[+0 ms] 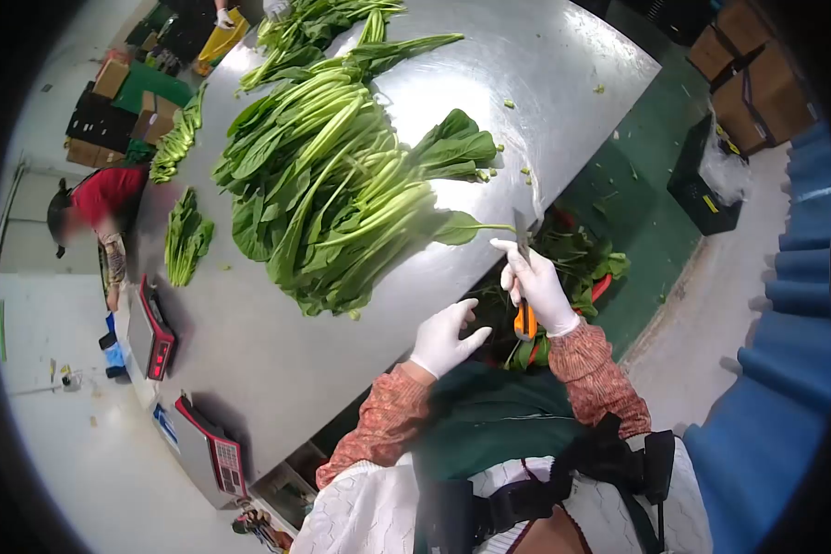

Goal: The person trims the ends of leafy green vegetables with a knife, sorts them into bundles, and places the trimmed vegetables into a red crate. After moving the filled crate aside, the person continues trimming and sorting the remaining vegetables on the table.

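My right hand [537,284], in a white glove, is closed around an orange-handled knife [525,320] whose blade points up at the table's edge. My left hand [450,339], also gloved, is empty with its fingers apart, over the near edge of the metal table [314,379]. A large heap of leafy greens [332,185] lies ahead of it. One single leaf [457,228] sticks out of the heap, its stem reaching toward the blade. A small bunch of greens [457,148] sits to the heap's right.
Two red-framed scales [214,451] [160,334] stand on the left. A person in red [111,198] bends at the far left side. Below the table edge is a container of leaf scraps [572,258]. A black crate [702,185] and cardboard boxes [757,92] are at the right.
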The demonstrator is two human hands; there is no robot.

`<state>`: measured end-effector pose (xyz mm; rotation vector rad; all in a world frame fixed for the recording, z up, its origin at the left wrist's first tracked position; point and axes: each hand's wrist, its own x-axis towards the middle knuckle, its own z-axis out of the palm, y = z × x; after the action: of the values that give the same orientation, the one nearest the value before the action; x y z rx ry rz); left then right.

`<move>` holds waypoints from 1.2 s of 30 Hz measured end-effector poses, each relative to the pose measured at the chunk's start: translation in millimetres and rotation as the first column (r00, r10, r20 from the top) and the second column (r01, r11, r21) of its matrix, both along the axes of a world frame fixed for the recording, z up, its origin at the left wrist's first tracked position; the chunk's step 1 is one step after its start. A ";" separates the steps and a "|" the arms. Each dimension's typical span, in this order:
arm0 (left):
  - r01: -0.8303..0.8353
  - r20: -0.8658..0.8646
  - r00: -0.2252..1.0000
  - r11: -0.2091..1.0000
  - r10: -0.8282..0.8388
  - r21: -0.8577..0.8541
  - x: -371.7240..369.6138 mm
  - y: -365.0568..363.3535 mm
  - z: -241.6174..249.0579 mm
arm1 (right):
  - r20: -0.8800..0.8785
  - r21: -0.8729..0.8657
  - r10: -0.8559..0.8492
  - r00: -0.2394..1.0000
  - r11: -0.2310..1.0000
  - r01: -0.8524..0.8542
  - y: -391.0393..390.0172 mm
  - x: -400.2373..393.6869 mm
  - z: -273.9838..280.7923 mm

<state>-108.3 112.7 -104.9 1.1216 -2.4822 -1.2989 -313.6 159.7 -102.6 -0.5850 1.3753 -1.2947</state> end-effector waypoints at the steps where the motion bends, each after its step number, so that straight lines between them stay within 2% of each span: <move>1: 0.024 -0.039 0.999 0.999 -0.026 -0.049 11.1 -14.0 -0.7 | -0.007 0.048 -0.031 1.000 0.998 0.031 -16.5 11.1 4.6; 3: 0.046 -0.045 0.998 0.998 -0.048 -0.049 31.1 -40.1 4.6 | -0.044 0.007 -0.072 0.996 0.997 0.072 -50.5 27.8 -15.0; 4: 0.055 -0.042 0.997 0.991 -0.061 -0.124 42.8 -50.2 1.2 | -0.089 -0.005 -0.117 0.989 0.993 0.117 -68.3 34.4 -17.0; 7: -0.002 -0.061 0.998 0.998 -0.002 -0.065 73.0 -73.1 -1.1 | -0.264 -0.019 -0.272 0.925 0.961 0.277 -124.3 38.5 -32.8; 9: -0.034 -0.106 0.994 0.999 0.033 -0.006 86.6 -82.3 -3.6 | -0.267 -0.015 -0.277 0.923 0.959 0.284 -154.1 33.7 -29.0; 12: -0.059 -0.154 0.986 0.998 0.060 0.013 94.1 -85.3 -6.4 | -0.242 0.212 0.004 0.970 0.976 0.048 -178.0 28.3 -15.8; 15: -0.082 -0.207 0.975 0.997 0.080 -0.002 90.2 -87.7 11.5 | -0.300 0.095 -0.048 0.953 0.992 0.080 -174.2 34.7 -0.1; 16: -0.090 -0.223 0.971 0.996 0.085 -0.009 89.0 -90.0 23.2 | -0.261 0.092 -0.039 0.965 0.994 0.065 -165.5 35.1 8.6; 19: -0.142 -0.332 0.943 0.928 0.021 -0.345 87.2 -100.6 52.5 | -0.234 -0.037 -0.084 0.969 0.996 0.077 -128.2 52.9 48.3; 22: -0.170 -0.400 0.910 0.778 -0.111 -0.605 74.3 -112.6 88.1 | -0.274 -0.153 -0.157 0.949 0.981 0.118 -97.1 76.2 82.5; 23: -0.181 -0.394 0.909 0.723 -0.136 -0.667 69.4 -114.5 96.6 | -0.216 -0.120 -0.172 0.961 0.981 0.149 -91.8 82.2 92.7; 25: -0.155 -0.353 0.926 0.718 -0.134 -0.679 55.1 -114.7 113.9 | -0.180 -0.305 -0.265 0.947 0.931 0.202 -92.3 88.0 86.9; 26: -0.134 -0.329 0.934 0.715 -0.141 -0.687 49.3 -116.8 123.4 | -0.226 -0.378 -0.279 0.933 0.908 0.180 -93.1 87.4 92.8; 29: -0.167 -0.401 0.881 0.626 -0.253 -0.762 33.1 -128.1 151.5 | -0.373 -0.569 -0.393 0.841 0.813 0.127 -93.3 72.3 131.7; 32: -0.210 -0.396 0.873 0.512 -0.286 -0.833 11.7 -132.6 177.1 | -0.133 -0.454 -0.405 0.905 0.836 0.307 -92.1 55.8 169.2; 35: -0.194 -0.331 0.915 0.467 -0.230 -0.862 1.2 -134.6 182.4 | -0.165 -0.449 -0.428 0.888 0.835 0.319 -105.6 45.8 157.3; 36: -0.160 -0.290 0.935 0.489 -0.202 -0.857 2.9 -137.8 172.6 | -0.190 -0.463 -0.401 0.896 0.842 0.278 -110.2 43.4 137.6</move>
<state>-105.4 -25.1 67.7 0.4968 -2.3056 -0.0387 -270.2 49.6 35.0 -0.8743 1.4802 -1.8925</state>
